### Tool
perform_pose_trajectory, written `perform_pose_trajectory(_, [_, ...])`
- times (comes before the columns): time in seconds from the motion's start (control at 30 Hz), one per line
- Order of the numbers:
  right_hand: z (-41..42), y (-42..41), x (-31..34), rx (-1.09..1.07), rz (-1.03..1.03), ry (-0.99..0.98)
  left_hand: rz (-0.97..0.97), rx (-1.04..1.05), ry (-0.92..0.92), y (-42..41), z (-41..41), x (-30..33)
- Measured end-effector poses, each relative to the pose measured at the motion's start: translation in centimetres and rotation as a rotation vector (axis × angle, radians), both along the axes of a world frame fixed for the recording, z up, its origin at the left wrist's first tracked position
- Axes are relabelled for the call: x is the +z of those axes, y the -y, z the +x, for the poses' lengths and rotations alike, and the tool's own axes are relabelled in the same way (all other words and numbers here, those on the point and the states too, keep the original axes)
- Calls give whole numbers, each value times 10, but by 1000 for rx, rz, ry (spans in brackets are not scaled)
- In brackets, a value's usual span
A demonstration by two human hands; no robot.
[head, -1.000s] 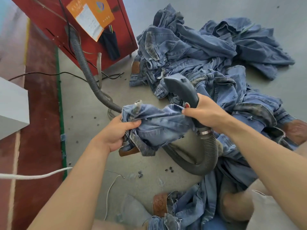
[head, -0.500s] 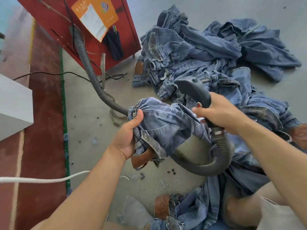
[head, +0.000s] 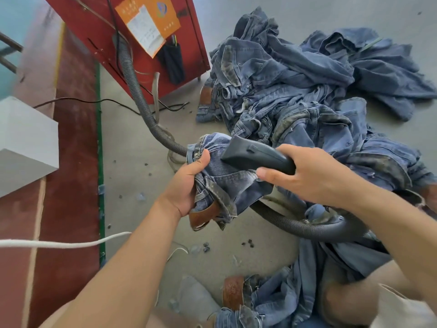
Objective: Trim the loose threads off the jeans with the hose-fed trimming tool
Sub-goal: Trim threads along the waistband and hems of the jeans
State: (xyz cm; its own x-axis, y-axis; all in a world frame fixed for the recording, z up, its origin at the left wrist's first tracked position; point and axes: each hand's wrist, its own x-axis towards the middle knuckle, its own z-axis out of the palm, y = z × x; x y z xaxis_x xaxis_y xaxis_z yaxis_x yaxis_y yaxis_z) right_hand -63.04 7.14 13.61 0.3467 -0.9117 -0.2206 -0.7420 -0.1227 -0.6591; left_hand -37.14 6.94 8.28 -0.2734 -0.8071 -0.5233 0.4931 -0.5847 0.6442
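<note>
Right hand (head: 307, 176) grips trimming tool (head: 257, 156) pointing left, left hand (head: 186, 185) clutches jeans (head: 227, 183)

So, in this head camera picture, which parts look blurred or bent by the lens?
Head view: the edges are smeared, most at the white block on the left; the red cabinet leans from wide-angle distortion; the middle is sharper, where the left hand grips the jeans and the right hand holds the trimming tool; light is soft and even.
</note>
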Motion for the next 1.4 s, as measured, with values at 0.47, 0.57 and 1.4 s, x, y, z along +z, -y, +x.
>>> perform_pose_trajectory(0.47, [-2,-6,20,64,91,-45,-158,-119,137,-2,5,11])
perform_pose_trajectory(0.57, [3,-7,16,17,75,7,-141,-98,138,-1,14,12])
perform_pose_trajectory(1.4, [6,-6,28,16,67,202,-146,-176,139,-5,17,4])
